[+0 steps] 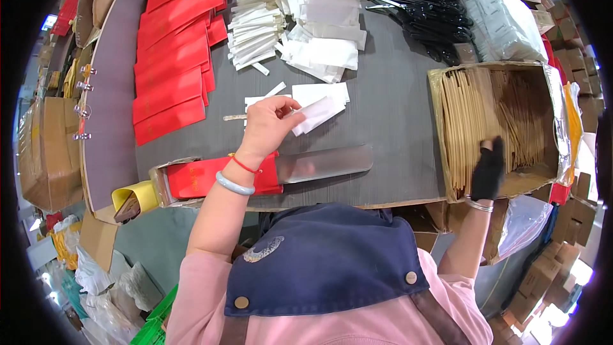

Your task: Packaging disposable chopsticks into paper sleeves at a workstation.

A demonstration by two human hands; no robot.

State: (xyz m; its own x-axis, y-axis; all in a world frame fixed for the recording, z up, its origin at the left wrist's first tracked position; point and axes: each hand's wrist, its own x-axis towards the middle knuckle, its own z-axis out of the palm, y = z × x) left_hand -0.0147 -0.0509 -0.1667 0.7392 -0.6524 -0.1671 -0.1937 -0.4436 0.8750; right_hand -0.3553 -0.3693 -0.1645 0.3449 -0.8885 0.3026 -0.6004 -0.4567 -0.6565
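My left hand [271, 124], bare, with a red cord and a pale bangle at its wrist, is closed in a pinch. Between its thumb and fingers is a flat white paper packet [316, 112], over more white packets [335, 94] on the table. My right hand [488, 169], in a black glove, reaches into a cardboard box [436, 128] and touches the wooden chopsticks [465, 128]; the dark glove hides whether its fingers grip any. Below my left hand, red paper sleeves [191, 179] lie in a low holder, with a smooth, semi-clear strip [325, 163] sticking out to the right.
Overlapping red sleeves [169, 80] lie at the left. Narrow white packets [255, 32] and wider white packets [329, 19] are piled at the far middle. Black wrapped utensils [428, 9] and a plastic-wrapped white stack [507, 22] lie far right. A yellow roll [137, 198] stands at the near left corner.
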